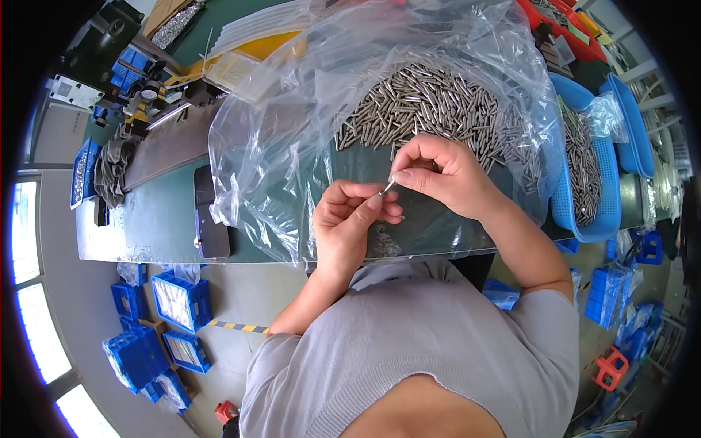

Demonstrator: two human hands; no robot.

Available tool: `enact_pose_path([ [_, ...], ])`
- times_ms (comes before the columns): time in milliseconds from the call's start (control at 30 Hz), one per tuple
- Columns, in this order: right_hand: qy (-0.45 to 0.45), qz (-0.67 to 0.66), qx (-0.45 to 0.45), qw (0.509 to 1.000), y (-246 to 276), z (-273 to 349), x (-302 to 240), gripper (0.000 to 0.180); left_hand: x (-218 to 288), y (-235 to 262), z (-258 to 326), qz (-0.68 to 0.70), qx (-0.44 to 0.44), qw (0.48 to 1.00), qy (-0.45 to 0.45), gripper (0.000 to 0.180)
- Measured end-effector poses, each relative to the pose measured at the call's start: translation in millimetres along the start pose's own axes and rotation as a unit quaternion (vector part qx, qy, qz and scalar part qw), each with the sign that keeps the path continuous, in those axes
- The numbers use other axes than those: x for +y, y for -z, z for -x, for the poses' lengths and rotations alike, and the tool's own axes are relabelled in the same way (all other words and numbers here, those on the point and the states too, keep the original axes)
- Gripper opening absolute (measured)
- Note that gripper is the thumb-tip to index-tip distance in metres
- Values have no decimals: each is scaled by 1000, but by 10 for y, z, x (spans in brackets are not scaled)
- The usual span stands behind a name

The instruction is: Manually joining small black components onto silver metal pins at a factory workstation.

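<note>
Over the front part of the table, my two hands meet at a small metal pin [389, 186]. My left hand [349, 219] pinches its lower end between thumb and forefinger, the other fingers curled. At the upper end, the thumb and forefinger of my right hand [442, 175] are closed on the same pin. Just beyond my hands, a large heap of short metal pins [420, 102] lies on a clear plastic bag [270, 153] spread over the table. What the lower tip of the pin touches is hidden by my left fingers.
A blue basket [610, 197] of similar pins stands at the right, beside another blue bin [629, 124]. A dark phone [212, 219] lies left of the bag. Bench equipment [146, 91] stands at the far left, and a red bin [577, 36] at the far right. Blue crates [179, 299] sit on the floor.
</note>
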State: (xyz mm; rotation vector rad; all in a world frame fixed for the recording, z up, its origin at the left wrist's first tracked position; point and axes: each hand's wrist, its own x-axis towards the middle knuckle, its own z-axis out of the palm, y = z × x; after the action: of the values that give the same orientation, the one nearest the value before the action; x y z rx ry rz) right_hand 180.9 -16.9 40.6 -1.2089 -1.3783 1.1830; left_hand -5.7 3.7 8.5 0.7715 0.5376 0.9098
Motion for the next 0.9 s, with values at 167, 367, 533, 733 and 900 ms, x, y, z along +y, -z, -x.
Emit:
enact_pose_path([
  [167, 15, 36, -9, 999, -34, -3, -62, 5, -15, 25, 0, -9, -7, 1000, -3, 7],
  [367, 33, 33, -17, 999, -89, -42, 60, 5, -33, 23, -5, -10, -6, 1000, -22, 6],
  [533, 5, -25, -22, 999, -88, -48, 95, 6, -36, 6, -2, -25, 3, 999, -21, 5],
  [733, -105, -215, 13, 971, 228, -52, 53, 9, -34, 9, -3, 9, -9, 999, -32, 5],
  [900, -102, -235, 36, 966, 238, -141, -2, 13, -31, 20, 9, 10, -15, 999, -32, 5],
])
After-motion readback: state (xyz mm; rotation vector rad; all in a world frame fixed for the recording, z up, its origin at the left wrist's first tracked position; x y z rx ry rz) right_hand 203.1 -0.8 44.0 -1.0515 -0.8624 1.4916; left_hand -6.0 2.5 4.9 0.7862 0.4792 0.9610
